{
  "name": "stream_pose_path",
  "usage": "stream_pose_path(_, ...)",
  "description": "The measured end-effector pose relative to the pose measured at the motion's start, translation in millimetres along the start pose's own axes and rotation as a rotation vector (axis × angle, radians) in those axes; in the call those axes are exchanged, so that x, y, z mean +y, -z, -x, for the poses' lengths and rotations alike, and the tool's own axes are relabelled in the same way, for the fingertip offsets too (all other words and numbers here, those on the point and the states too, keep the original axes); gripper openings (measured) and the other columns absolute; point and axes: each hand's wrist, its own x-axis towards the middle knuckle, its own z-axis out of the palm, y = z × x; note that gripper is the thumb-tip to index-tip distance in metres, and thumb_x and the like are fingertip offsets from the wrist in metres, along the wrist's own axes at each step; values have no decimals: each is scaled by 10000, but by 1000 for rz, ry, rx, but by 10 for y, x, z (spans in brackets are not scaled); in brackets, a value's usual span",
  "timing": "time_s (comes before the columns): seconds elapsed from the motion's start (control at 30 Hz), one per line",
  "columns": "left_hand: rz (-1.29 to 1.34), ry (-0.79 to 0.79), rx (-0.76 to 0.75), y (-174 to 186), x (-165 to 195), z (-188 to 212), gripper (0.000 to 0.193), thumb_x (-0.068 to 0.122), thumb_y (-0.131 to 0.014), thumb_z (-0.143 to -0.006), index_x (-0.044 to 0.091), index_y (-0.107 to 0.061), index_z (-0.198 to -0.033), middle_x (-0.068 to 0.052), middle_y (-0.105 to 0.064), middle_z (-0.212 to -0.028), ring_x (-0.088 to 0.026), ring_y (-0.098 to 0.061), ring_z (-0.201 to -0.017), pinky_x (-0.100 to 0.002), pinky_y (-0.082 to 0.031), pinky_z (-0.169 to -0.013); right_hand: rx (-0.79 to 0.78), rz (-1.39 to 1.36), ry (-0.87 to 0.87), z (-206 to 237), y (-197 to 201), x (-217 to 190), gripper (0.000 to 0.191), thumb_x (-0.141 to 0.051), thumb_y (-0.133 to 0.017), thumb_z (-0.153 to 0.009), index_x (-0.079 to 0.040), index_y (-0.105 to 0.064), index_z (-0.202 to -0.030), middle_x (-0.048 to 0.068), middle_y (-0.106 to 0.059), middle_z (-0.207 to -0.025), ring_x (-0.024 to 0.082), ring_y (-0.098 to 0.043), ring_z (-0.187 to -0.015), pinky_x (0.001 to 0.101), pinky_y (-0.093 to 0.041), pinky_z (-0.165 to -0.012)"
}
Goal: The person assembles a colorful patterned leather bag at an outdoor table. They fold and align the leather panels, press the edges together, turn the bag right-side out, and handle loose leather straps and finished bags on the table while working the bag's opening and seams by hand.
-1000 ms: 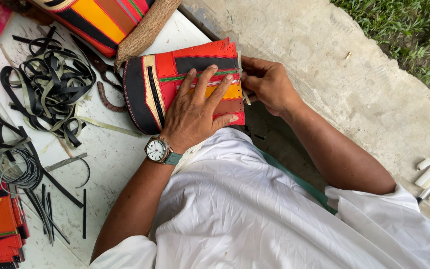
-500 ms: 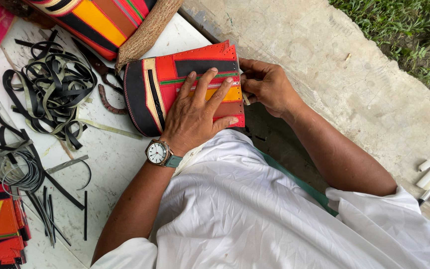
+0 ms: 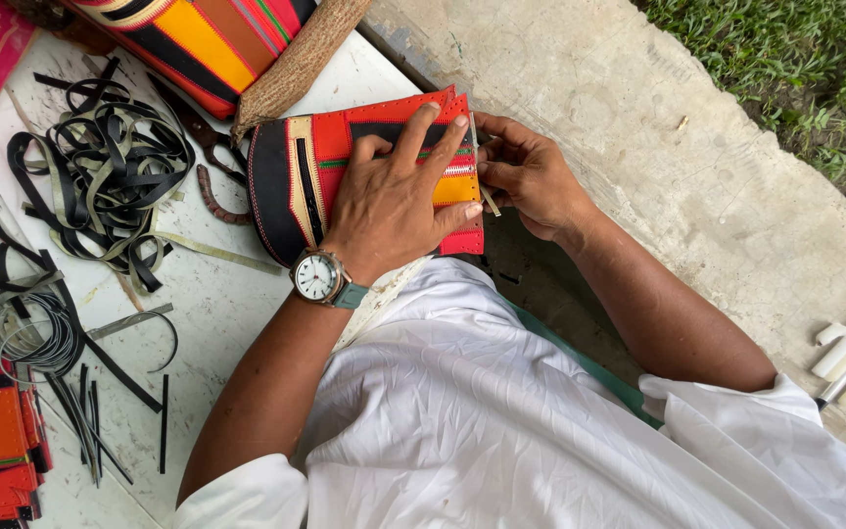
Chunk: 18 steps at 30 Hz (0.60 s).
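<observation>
Tangle of black and grey leather strips [image 3: 100,171], at nine o'clock of the piece, on the white worktable [image 3: 217,304]. Patchwork leather panel [image 3: 315,176], red with black end, cream band, orange patch, stitched perforated edges, lying at the table's edge. Left hand [image 3: 394,201], fingers spread, pressing flat on it. Right hand [image 3: 526,176], at three o'clock, pinching the panel's right edge and a pale strip [image 3: 487,201].

Tangled black strips [image 3: 100,171] crowding leftward table [image 3: 217,304]

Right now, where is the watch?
In the head view, the watch sits on the left wrist, left of centre, just below the left hand pressing on the red pouch.
</observation>
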Motion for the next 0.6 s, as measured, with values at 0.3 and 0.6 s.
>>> stream_pose_path(0.3, 6, 19, -34, -12, -28, -78, 853, 627, -708, -890, 74, -511, -1509, -169, -429, -1492, -371, -529, -1089, -478, -377, -978, -55, -65, -20, -1, 50, 60, 564, 27, -567, -1002, -76, -479, -1549, 37, -628, -1085, 120, -650, -936, 286, -589, -839)
stream_pose_path(0.6, 71, -50, -49, 62, -17, 24, 1023, 680, -850, -682, 91, -549, -1463, -215, -420, -1468, -347, -562, -1213, -679, -177, -1162, -83, -62, 62, 110, 69, 150, 437, 58, -629, -987, 62, -564, -1419, 128, -703, -1199, 195, -705, -1054, 341, -600, -946)
